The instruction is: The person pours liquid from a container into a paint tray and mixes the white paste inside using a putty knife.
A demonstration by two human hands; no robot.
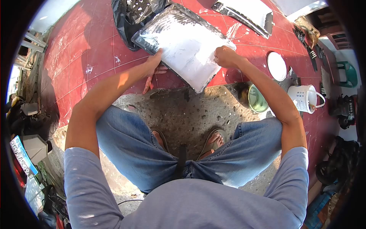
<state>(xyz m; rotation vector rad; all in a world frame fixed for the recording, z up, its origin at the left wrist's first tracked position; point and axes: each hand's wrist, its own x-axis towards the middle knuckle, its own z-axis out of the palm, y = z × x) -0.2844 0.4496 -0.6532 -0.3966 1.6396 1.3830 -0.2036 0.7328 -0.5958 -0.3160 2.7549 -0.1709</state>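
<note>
A rectangular black-edged panel (187,44), its top coated in wet-looking white, lies tilted across the red tiles in front of me. My left hand (155,64) is closed on the panel's near left edge, with the thumb on the rim and the fingers lower down. Just below those fingers is a thin orange-brown piece (147,84) whose kind I cannot make out. At the panel's right side, my right hand (225,57) is curled into a pinch against the white surface. Whatever it may hold is hidden by the fingers.
A black plastic bag (121,24) sits behind the panel. Another white-coated panel (249,13) lies farther back. To the right are a white round lid (276,66), a green-tinted container (258,99) and a white bucket (301,98). The tiled ledge (103,57) ends above rough concrete.
</note>
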